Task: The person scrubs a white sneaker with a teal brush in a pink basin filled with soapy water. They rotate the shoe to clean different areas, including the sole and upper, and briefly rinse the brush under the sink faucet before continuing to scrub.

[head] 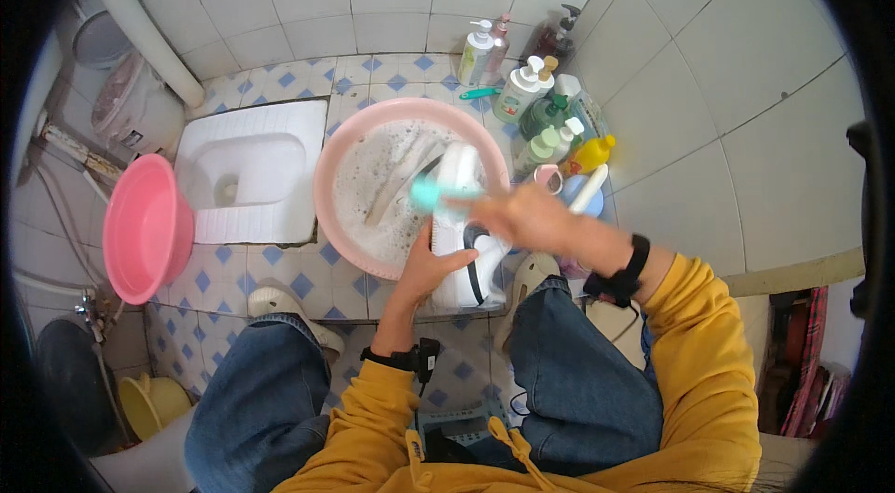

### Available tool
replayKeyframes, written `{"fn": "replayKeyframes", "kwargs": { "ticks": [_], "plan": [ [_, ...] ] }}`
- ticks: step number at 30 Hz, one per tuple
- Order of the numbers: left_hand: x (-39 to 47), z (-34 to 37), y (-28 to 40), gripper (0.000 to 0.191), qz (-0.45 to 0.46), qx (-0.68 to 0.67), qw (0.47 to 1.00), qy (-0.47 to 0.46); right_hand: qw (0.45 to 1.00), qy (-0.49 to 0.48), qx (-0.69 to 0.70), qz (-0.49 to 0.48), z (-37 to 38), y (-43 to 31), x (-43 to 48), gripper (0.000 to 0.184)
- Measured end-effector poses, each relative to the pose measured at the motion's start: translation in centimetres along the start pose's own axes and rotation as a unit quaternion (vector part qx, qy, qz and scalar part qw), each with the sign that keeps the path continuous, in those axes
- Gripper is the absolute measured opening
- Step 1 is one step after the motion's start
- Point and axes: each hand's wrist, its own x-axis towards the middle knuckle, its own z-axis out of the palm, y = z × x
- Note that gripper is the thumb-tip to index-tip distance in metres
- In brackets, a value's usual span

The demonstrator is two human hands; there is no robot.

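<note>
A white shoe [458, 234] with dark trim is held on its side over the right part of a light pink basin [328, 213]. My left hand [433, 266] grips it from below, thumb across the upper. In my right hand [521, 213] is a turquoise brush [428, 194], blurred, at the edge of the shoe's sole; its bristles cannot be made out. Foamy water [356, 164] fills the basin, and another shoe [398, 185] lies partly sunk in it, its sole edge showing.
A squat toilet [301, 164] lies left of the basin, with a bright pink basin [147, 227] tilted beside it. Pump bottles [517, 94], a yellow bottle [589, 155] and a green-handled item [479, 94] crowd the right side. A yellow bucket [143, 402] stands lower left.
</note>
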Motion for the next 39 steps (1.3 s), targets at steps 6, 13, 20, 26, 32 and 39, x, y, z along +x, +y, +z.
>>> {"fn": "replayKeyframes", "kwargs": {
  "ticks": [6,13,20,26,32,39],
  "plan": [
    [0.1,-0.3,0.0,0.078,-0.004,0.021,1.0,0.004,0.986,0.045,-0.005,0.159,-1.4,0.4,1.1,0.043],
    [-0.2,-0.4,0.5,0.064,-0.031,-0.041,0.999,0.005,0.996,0.037,0.021,0.077,-0.5,1.1,0.8,0.041],
    [0.2,-1.0,-0.1,0.071,-0.023,-0.02,1.0,0.009,1.0,-0.012,0.022,-0.002,2.2,2.3,0.1,0.041],
    [0.2,-1.2,-0.6,0.075,-0.039,-0.027,0.999,0.025,0.99,-0.08,0.033,-0.111,1.6,2.6,0.2,0.048],
    [0.4,-1.3,-0.7,0.073,0.016,-0.025,0.999,-0.021,0.998,-0.048,0.031,-0.037,1.2,0.8,-0.4,0.051],
    [0.1,-1.1,-0.1,0.083,-0.024,-0.038,0.999,-0.004,0.992,0.001,0.014,0.127,-0.4,3.0,0.2,0.049]
  ]
}}
